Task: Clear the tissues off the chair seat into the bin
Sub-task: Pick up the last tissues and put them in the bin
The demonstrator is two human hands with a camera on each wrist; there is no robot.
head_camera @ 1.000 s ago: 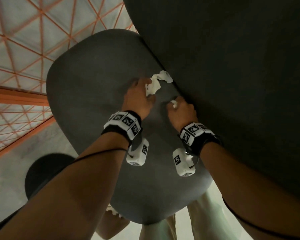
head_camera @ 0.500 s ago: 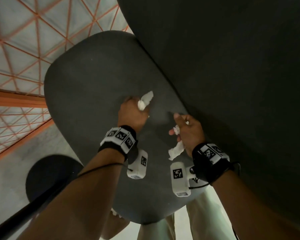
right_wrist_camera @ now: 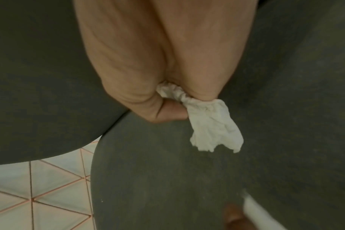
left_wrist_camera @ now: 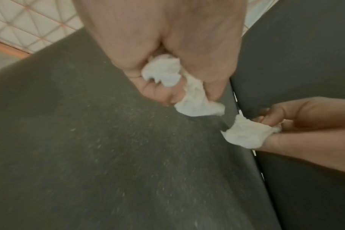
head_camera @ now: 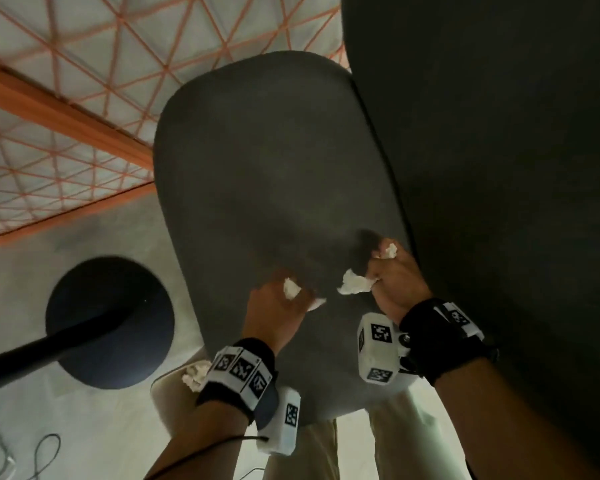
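The dark grey chair seat (head_camera: 274,188) fills the middle of the head view, with its backrest (head_camera: 499,150) to the right. Over the seat's near part, my left hand (head_camera: 284,299) grips a crumpled white tissue (head_camera: 291,288); the left wrist view shows the wad (left_wrist_camera: 161,73) squeezed in the fist with a tail hanging out. My right hand (head_camera: 378,271), beside the backrest, grips another white tissue (head_camera: 354,285), which hangs from the fist (right_wrist_camera: 213,124) in the right wrist view. No loose tissue is visible on the seat.
Below the seat's front left edge is a pale rounded shape (head_camera: 170,400) with crumpled tissue (head_camera: 196,374) on it, partly hidden by my left wrist. A black round base with a pole (head_camera: 108,323) stands on the floor at left. Cables (head_camera: 42,455) lie at bottom left.
Both hands have drawn back from the seat's rear crease toward its front, each carrying its tissue. The loose tissue seen by the backrest earlier is off the seat.
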